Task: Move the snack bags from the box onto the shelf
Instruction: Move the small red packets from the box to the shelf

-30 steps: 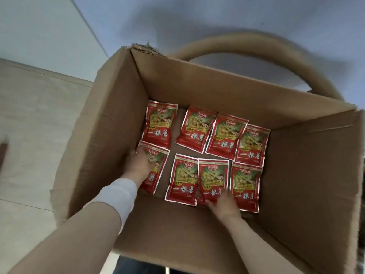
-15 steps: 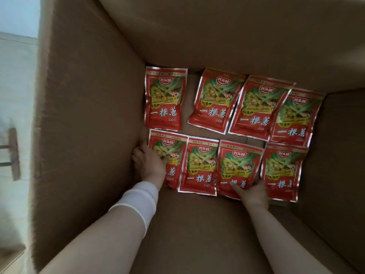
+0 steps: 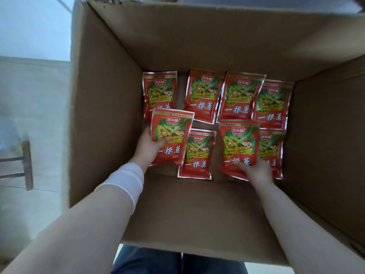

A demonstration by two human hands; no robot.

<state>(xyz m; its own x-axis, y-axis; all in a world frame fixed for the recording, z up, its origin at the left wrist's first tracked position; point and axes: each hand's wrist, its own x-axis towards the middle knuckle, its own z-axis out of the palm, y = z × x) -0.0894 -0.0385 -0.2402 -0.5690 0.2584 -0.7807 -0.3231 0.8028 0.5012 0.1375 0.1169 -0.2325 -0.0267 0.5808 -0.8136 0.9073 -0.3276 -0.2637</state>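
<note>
Head view: bags (image 3: 199,95) beneath gripped bags (image 3: 170,135).

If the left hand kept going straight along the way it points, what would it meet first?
The left hand, shut on a lifted snack bag, points at the far-left snack bag on the box floor; that likely comes first, then the box's far wall. Depth is unclear.

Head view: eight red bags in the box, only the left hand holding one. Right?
Not quite. The head view shows both hands holding one: the left hand grips a bag, and the right hand grips another bag. Eight red bags in the box is correct.
</note>
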